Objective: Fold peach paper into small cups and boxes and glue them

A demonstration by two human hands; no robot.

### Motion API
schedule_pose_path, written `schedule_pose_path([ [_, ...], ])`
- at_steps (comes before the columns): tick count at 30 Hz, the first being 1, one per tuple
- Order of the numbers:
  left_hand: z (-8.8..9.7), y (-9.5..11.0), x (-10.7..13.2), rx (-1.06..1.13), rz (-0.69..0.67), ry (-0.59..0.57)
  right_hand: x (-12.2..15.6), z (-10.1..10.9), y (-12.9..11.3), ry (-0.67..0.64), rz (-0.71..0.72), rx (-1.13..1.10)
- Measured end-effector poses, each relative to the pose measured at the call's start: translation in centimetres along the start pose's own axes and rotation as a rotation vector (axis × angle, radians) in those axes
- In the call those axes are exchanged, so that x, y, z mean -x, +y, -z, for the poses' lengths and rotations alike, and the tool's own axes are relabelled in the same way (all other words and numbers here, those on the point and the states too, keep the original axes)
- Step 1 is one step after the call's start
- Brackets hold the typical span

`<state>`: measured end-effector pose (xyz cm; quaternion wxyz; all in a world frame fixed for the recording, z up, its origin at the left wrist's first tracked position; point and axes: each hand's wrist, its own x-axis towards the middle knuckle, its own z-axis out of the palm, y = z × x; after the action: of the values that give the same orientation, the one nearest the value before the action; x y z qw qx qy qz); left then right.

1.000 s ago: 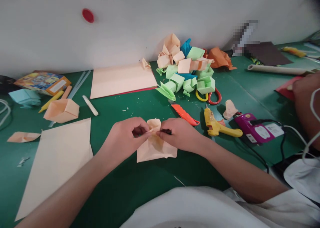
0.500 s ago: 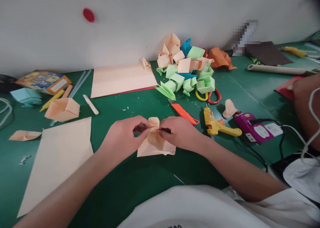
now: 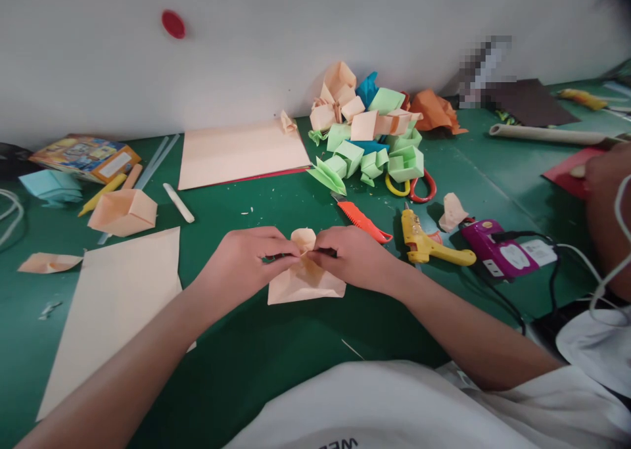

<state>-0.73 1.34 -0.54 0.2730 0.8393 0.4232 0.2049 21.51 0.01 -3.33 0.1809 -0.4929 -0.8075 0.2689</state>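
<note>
Between my hands is a peach paper piece [image 3: 306,287], pinched at its middle, with a rounded end sticking up and a wider skirt spreading toward me. My left hand [image 3: 251,255] is closed on its left side, thumb and forefinger together. From the right, my right hand [image 3: 352,257] pinches the same paper; the fingertips of both hands nearly meet. Just beyond my right hand lies an orange box cutter [image 3: 365,222], and right of it a yellow glue gun [image 3: 434,245]. Sheets of peach paper [image 3: 113,304] lie under my left forearm.
Folded paper shapes [image 3: 374,137] are heaped by the wall, near scissors [image 3: 422,186]. A purple power adapter [image 3: 500,248] with cables stands right. At left are a peach paper box [image 3: 123,211] and a white stick [image 3: 178,203]. Another person's arm [image 3: 608,219] is at the right edge.
Both hands keep their pinch on the paper piece. The left fingers have straightened and drawn closer together. At the right edge, the other person's arm has shifted slightly.
</note>
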Motion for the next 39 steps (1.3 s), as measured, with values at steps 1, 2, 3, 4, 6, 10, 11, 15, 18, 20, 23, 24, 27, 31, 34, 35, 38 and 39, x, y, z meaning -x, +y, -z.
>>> schedule_pose_path([
  [1,0.2,0.0,0.0,-0.012,-0.021,-0.014,0.0,0.1,0.0,-0.012,0.009,-0.017],
  [2,0.3,0.0,-0.1,-0.023,-0.039,-0.025,0.0,0.1,-0.1,-0.023,0.016,-0.033],
  [3,0.4,-0.1,-0.1,-0.034,-0.052,-0.028,0.0,0.1,-0.1,-0.033,0.021,-0.044],
  [4,0.4,-0.1,-0.1,-0.046,-0.061,-0.027,0.0,0.2,-0.1,-0.041,0.025,-0.05],
  [6,0.3,-0.1,0.0,-0.074,-0.078,-0.006,0.0,0.1,-0.2,-0.05,0.033,-0.041],
  [10,0.0,-0.3,0.0,-0.125,-0.119,-0.013,-0.1,-0.1,-0.1,-0.047,0.02,0.001],
  [11,0.0,-0.4,0.0,-0.132,-0.125,-0.021,-0.1,-0.2,-0.1,-0.044,0.01,0.01],
  [15,-0.1,-0.7,0.0,-0.135,-0.095,-0.002,-0.3,-0.4,-0.1,-0.024,0.022,0.057],
  [18,-0.3,-0.8,0.0,-0.114,-0.05,0.027,-0.3,-0.7,0.0,-0.025,0.093,0.116],
  [20,-0.5,-0.7,0.1,-0.071,-0.008,0.043,-0.4,-0.8,-0.1,-0.029,0.122,0.152],
  [23,-0.5,-0.2,0.1,0.009,0.113,0.071,-0.5,-0.7,-0.2,-0.034,0.135,0.181],
  [24,-0.4,-0.1,0.0,0.022,0.158,0.073,-0.5,-0.7,-0.2,-0.036,0.138,0.184],
  [27,-0.2,0.2,-0.1,0.018,0.223,0.002,-0.7,-0.4,-0.2,-0.059,0.149,0.163],
  [31,-0.3,0.1,0.0,-0.059,0.225,-0.082,-1.1,0.2,-0.3,-0.104,0.158,0.115],
  [34,-0.4,0.0,0.2,-0.094,0.229,-0.086,-1.3,0.4,-0.4,-0.113,0.136,0.068],
  [35,-0.4,0.0,0.2,-0.089,0.231,-0.082,-1.3,0.4,-0.4,-0.107,0.115,0.044],
  [38,-0.5,0.1,0.3,-0.071,0.235,-0.065,-1.1,0.0,-0.4,-0.064,0.057,-0.051],
  [39,-0.6,0.1,0.3,-0.073,0.237,-0.057,-1.0,-0.2,-0.4,-0.028,0.049,-0.095],
])
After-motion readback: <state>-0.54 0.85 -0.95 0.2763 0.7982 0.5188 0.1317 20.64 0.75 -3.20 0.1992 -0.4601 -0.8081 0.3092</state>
